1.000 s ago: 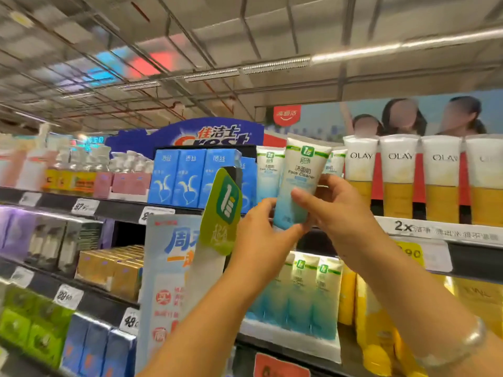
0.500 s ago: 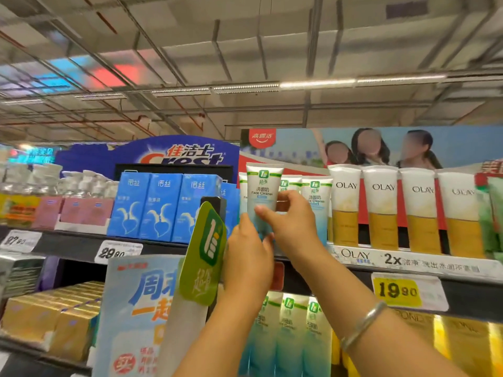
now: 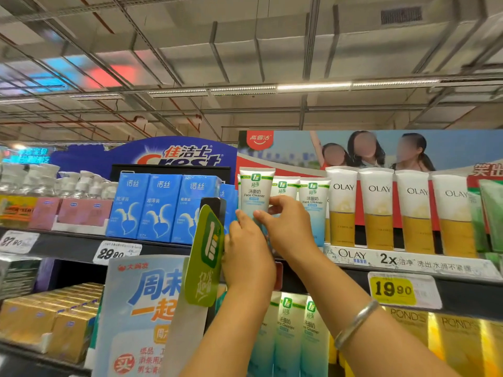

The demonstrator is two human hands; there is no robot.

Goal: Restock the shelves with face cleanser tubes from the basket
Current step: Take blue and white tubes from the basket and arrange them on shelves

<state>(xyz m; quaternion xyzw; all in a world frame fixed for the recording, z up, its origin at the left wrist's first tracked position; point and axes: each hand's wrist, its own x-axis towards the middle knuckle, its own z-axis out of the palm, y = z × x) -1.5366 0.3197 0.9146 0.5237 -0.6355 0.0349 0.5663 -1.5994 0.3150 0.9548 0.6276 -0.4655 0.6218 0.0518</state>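
In the head view, a white and pale blue face cleanser tube (image 3: 254, 195) was held upright at the front of the upper shelf (image 3: 168, 247), its green-banded top uppermost and its lower part hidden behind the hands. The right hand (image 3: 288, 227) was curled round the tube's right side, the thumb and fingers pinching it near the middle. The left hand (image 3: 246, 254) was raised just beside it on the left, its fingers (image 3: 241, 216) bent up against the lower left edge of the tube; how firmly they gripped could not be told, as only the back of the hand was shown. A silver bangle (image 3: 353, 325) was worn on the right wrist.

Two more matching tubes (image 3: 313, 202) were stood just to the right of the held one, one partly hidden behind the right hand. Further right, a row of white and gold Olay tubes (image 3: 378, 210) was lined up on the same shelf. To the left, blue boxes (image 3: 160, 208) were ranged side by side, with pump bottles (image 3: 81, 183) beyond them. A green tag (image 3: 206, 257) was stuck out from the shelf edge, touching or just in front of the left hand. A yellow price label (image 3: 393, 289) reading 19.90 was fixed to the shelf rail under the Olay row. On the shelf below, further cleanser tubes (image 3: 296, 330) were stood between the two forearms.
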